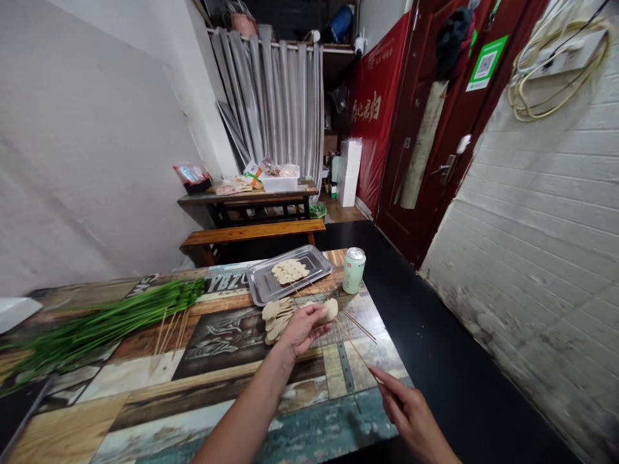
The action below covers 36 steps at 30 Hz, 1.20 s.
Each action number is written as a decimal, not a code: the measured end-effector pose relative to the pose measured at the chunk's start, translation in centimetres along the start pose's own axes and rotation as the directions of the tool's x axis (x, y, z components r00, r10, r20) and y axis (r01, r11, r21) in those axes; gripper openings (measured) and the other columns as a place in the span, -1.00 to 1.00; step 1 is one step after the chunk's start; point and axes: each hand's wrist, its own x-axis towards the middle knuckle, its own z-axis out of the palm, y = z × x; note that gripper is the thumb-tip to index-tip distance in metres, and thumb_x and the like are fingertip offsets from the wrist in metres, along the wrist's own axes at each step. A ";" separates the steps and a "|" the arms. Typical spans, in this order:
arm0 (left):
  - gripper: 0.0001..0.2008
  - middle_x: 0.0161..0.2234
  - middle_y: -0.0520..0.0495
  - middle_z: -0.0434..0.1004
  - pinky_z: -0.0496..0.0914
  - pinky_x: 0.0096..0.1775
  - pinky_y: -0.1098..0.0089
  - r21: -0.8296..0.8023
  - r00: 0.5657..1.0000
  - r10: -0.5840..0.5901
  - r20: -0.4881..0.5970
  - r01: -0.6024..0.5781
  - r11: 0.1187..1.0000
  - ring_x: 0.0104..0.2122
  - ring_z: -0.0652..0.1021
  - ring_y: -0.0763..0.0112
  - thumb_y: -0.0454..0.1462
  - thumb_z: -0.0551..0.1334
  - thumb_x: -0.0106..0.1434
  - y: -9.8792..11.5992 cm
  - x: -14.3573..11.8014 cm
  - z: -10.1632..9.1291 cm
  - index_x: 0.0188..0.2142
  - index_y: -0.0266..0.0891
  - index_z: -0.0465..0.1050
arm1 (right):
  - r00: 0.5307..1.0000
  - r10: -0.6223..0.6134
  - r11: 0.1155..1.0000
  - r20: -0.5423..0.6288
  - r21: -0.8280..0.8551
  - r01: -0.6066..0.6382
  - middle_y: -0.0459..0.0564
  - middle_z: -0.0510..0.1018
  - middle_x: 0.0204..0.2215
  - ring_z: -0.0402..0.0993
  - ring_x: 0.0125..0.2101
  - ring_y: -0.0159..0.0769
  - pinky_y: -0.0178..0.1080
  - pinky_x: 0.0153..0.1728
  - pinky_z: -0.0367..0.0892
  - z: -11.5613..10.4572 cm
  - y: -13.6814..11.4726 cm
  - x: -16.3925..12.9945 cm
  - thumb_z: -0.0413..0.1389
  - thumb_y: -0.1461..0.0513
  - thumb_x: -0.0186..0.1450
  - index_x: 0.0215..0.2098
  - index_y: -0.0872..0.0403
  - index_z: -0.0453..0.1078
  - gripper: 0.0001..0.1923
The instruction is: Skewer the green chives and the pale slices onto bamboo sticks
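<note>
My left hand [300,330] pinches a pale round food slice [331,309] at its fingertips, just right of a small heap of similar slices [275,319] on the patterned table [159,380]. My right hand [411,412], near the table's right front corner, holds the near end of a thin bamboo skewer [356,349] that points up toward the slice. A metal tray [271,287] behind the heap carries more skewered slices [289,270]. A few more skewers [360,322] lie fanned between tray and hands.
A pale green drink can [353,270] stands right of the tray. A long bundle of green chives [97,325] and loose skewers [169,332] lie at left. Behind are a bench [251,232] and second table [246,193] with packages. Right: a dark floor aisle, red door, brick wall.
</note>
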 end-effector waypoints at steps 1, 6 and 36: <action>-0.80 -0.41 -0.11 0.51 0.42 -0.42 0.48 0.010 1.000 0.007 -0.017 -0.007 1.000 -0.49 0.50 0.49 -0.37 0.33 -0.04 0.0 0.0 0.0 -0.38 -0.35 0.39 | 1.000 0.001 1.000 0.001 0.001 -0.001 -0.12 0.32 -0.71 0.23 -0.65 -0.43 -0.45 -0.58 0.25 0.0 0.0 0.0 -0.13 0.06 0.26 -0.05 0.17 0.38 -0.53; -0.81 -0.45 -0.07 0.49 0.44 -0.35 0.36 0.016 0.999 0.042 -0.017 -0.042 0.999 -0.48 0.48 0.48 -0.35 0.35 -0.09 0.0 0.0 0.0 -0.45 -0.35 0.40 | 1.000 0.006 1.000 0.018 0.012 -0.007 -0.10 0.36 -0.68 0.28 -0.62 -0.42 -0.45 -0.53 0.28 0.0 0.0 0.0 -0.13 0.07 0.26 -0.04 0.18 0.37 -0.53; -0.84 -0.45 -0.10 0.51 0.42 -0.24 0.23 0.040 0.997 0.048 0.061 -0.050 0.998 -0.46 0.50 0.44 -0.35 0.34 -0.06 0.7 -0.6 1.2 -0.51 -0.36 0.37 | 0.999 0.034 0.996 -0.010 0.078 -0.033 -0.10 0.36 -0.69 0.24 -0.64 -0.42 -0.43 -0.59 0.24 0.7 1.3 0.4 -0.10 0.04 0.25 -0.03 0.10 0.37 -0.55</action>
